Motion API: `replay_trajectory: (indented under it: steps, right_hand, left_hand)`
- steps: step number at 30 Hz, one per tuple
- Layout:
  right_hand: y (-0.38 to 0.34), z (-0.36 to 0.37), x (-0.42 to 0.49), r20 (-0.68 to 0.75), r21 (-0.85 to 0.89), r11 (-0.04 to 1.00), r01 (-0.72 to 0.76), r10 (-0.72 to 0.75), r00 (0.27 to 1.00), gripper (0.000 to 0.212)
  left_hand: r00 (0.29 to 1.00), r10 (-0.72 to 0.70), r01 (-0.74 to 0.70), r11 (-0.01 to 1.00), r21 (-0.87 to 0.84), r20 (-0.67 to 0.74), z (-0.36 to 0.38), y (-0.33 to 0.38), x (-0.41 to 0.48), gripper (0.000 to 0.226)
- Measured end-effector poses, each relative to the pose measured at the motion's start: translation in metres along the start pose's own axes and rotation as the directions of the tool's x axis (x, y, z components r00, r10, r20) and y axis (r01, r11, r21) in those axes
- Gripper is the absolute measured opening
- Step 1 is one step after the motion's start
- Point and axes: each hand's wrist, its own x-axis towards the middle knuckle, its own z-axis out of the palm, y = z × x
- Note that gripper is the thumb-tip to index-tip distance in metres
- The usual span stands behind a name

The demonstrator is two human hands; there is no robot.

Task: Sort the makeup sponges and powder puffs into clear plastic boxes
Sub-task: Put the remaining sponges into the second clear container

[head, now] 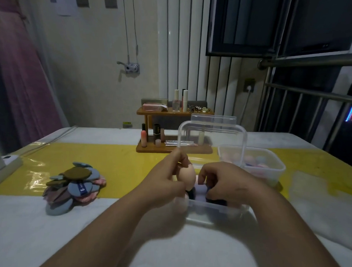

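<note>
My left hand (169,181) holds a peach egg-shaped makeup sponge (186,176) just above the near clear plastic box (206,213), whose lid (212,136) stands open behind it. My right hand (224,181) reaches into that same box, with its fingers curled over the dark and lilac sponges (200,192) inside; I cannot tell whether it grips one. A second clear box (272,170) at the right holds several pastel sponges. A pile of flat powder puffs (75,186), blue, brown and pink, lies on the table at the left.
A wooden two-tier rack (171,150) with cosmetic bottles and tubes stands behind the boxes. A white power strip (4,165) sits at the left table edge. A metal rail (309,94) and window run along the right.
</note>
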Motion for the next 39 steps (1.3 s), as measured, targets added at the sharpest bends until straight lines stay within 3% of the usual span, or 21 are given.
replay_trajectory:
  steps: [10,16,32,39]
  right_hand:
    - [-0.003,0.001,0.000,-0.051,-0.057,0.998,0.002,-0.005,0.999,0.028]
    - [-0.003,0.002,-0.001,-0.049,-0.060,0.998,-0.004,0.001,0.999,0.021]
    - [-0.005,0.003,-0.001,-0.079,-0.033,0.999,-0.041,0.038,0.996,0.025]
    - [-0.006,0.002,0.001,-0.072,-0.031,0.998,-0.051,0.049,0.996,0.027]
  left_hand:
    - [1.000,0.017,-0.021,0.986,0.166,0.025,0.008,0.004,-0.002,0.038]
    - [0.990,-0.019,-0.011,0.977,0.212,0.139,0.005,0.004,-0.002,0.029]
    - [0.998,0.025,-0.039,0.951,0.307,0.050,0.010,0.005,0.000,0.014]
    - [0.987,-0.069,0.010,0.928,0.372,0.146,0.009,0.015,0.004,0.012]
